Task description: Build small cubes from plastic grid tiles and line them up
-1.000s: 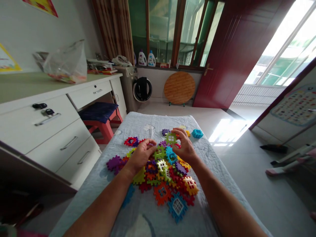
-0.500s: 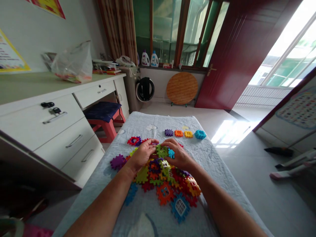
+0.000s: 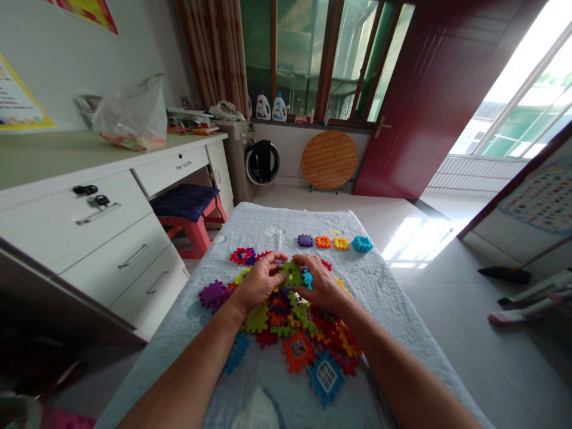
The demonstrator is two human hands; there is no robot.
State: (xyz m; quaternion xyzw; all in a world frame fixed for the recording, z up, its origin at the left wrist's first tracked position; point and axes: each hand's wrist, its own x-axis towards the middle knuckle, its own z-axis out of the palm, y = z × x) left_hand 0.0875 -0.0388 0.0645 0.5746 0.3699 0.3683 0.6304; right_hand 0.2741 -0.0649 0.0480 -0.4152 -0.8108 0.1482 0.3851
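A green square block piece (image 3: 291, 274) is held between both hands above a pile of coloured interlocking pieces. My left hand (image 3: 260, 280) pinches its left side. My right hand (image 3: 319, 282) grips its right side, where a small light-blue piece (image 3: 307, 278) shows by the fingers. Under the hands lie green, purple, red and orange pieces, with an orange piece (image 3: 298, 351) and a blue piece with a white window (image 3: 326, 376) nearest me. A purple piece (image 3: 213, 293) lies left of my left hand.
Beyond the hands, a purple (image 3: 305, 240), an orange (image 3: 323, 242) and a yellow piece (image 3: 341, 243) stand in a row beside a light-blue ring-shaped block (image 3: 361, 243). A cloth (image 3: 263, 221) covers the table. A red stool (image 3: 193, 217) stands left, by a white desk.
The green piece has tilted flatter and shifted slightly left between my hands. My right hand has turned and moved slightly left, uncovering yellow and red pieces beside it.
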